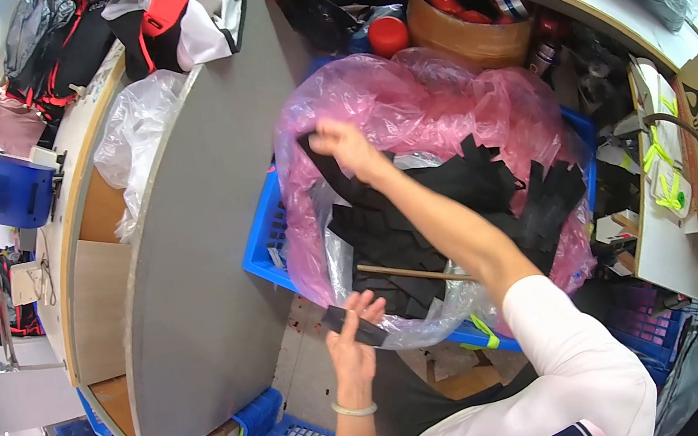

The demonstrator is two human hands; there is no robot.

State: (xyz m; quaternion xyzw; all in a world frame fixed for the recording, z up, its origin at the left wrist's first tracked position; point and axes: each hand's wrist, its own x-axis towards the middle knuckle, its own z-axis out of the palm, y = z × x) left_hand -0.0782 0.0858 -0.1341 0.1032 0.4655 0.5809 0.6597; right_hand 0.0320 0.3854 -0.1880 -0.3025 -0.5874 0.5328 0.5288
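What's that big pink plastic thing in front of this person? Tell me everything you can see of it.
The pink plastic looks like thin, glossy, see-through film, crumpled into puffy folds. It lines a blue crate, gaping open at the top and bulging over parts of the rim. Flat black pieces lie inside it, and clear plastic shows along the near side. The right hand is over its left part; whether they touch is unclear. Its underside is hidden.
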